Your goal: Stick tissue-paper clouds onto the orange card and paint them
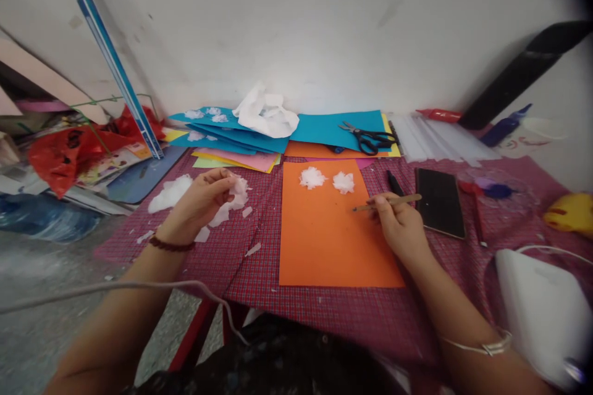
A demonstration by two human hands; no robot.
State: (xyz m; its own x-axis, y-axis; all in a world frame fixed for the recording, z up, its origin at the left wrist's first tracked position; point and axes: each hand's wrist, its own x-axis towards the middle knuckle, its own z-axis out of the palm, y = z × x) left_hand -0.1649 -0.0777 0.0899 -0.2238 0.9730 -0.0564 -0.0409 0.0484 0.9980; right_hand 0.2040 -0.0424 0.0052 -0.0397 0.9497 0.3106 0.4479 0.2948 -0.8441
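Note:
An orange sheet of paper [324, 241] lies on the cloth in front of me, with two ruffled white tissue tufts [312, 178] side by side near its top edge. My right hand [401, 228] holds a thin brown stick [405, 199] like a pen, its darker tip over the sheet's right part. To the left, my left hand [204, 200] is closed in a pinch over torn white tissue pieces [225, 213]. Whatever sits between its fingertips is too small to make out. A white tissue heap [170, 193] lies beside that wrist.
Behind the sheet are blue papers [333, 126], black-handled scissors [368, 137] and crumpled white tissue [266, 114]. At right lie a black notebook [439, 202], a black marker [395, 183] and a white device [540, 308]. A cable [139, 286] crosses my left forearm.

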